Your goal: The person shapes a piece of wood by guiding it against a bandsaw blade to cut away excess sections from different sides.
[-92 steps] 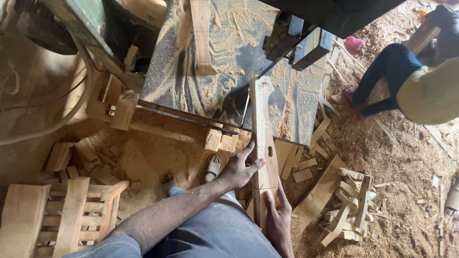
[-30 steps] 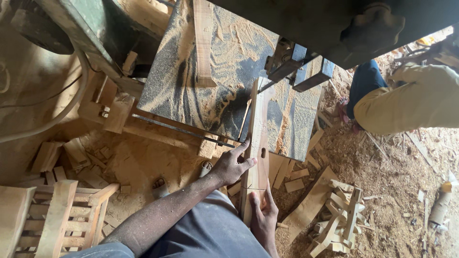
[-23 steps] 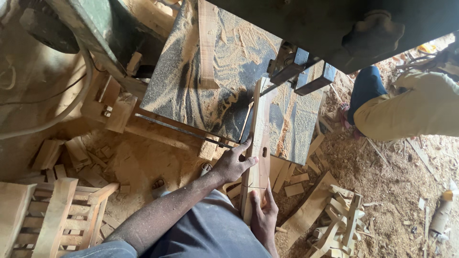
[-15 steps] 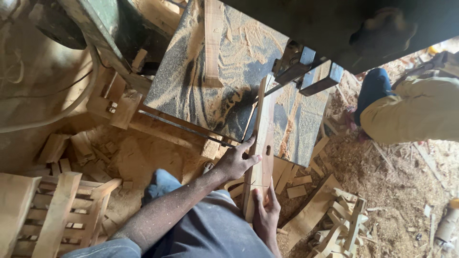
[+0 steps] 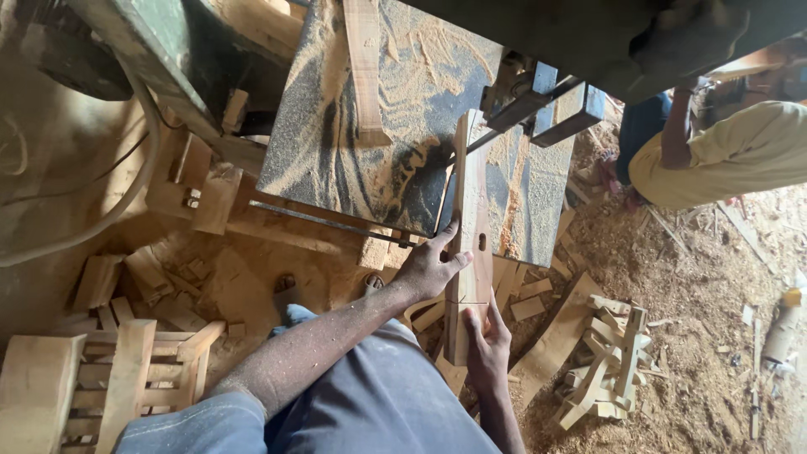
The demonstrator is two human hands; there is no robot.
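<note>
A long narrow wooden board (image 5: pixel 471 210) with a small slot hole lies lengthwise on the dusty metal saw table (image 5: pixel 403 151), its far end at the blade guide (image 5: pixel 538 92). My left hand (image 5: pixel 429 267) presses on the board's left edge just off the table's near edge. My right hand (image 5: pixel 487 340) grips the board's near end from below. A thin offcut strip runs along the board's left side.
Another board (image 5: pixel 363 67) lies on the table's far left. Wooden crates (image 5: pixel 92 378) stand at lower left. Offcuts and a small slatted piece (image 5: pixel 609 361) lie on the sawdust floor at right. A person in a yellow shirt (image 5: pixel 731 151) crouches at upper right.
The board has slid forward along the table toward the blade guide, with both my hands following it. The view has tilted slightly.
</note>
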